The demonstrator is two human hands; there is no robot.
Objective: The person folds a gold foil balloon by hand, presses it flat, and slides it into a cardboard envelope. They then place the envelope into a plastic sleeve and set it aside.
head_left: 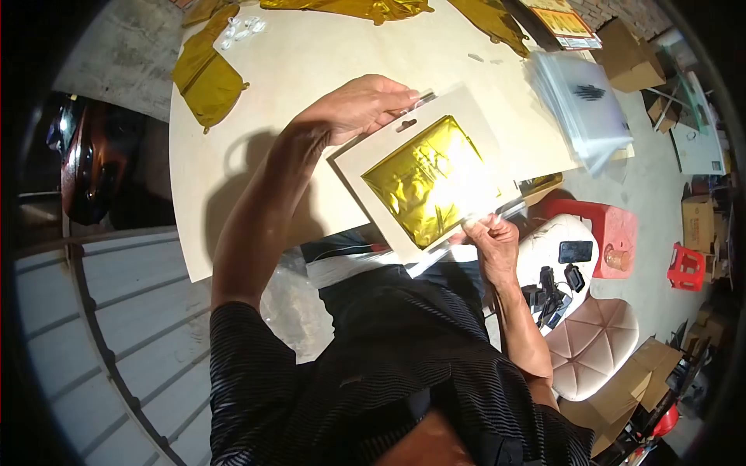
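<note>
A folded piece of shiny gold foil (pixel 423 182) lies flat against a pale card (pixel 353 161) with a hang hole near its upper edge, and clear plastic shows around the card. My left hand (pixel 361 107) is closed on the top of this package, at the corner near the hole. At the lower right edge, my right hand (pixel 493 239) pinches the package between thumb and fingers. The package is tilted above the front part of the table, and glare whitens part of the foil.
Gold foil shapes (pixel 208 81) lie along the far and left parts of the pale table (pixel 311 46). A stack of clear plastic bags (pixel 583 109) sits at its right edge. Right of my body are a red stool (pixel 618 221) and a cushioned seat (pixel 594 349).
</note>
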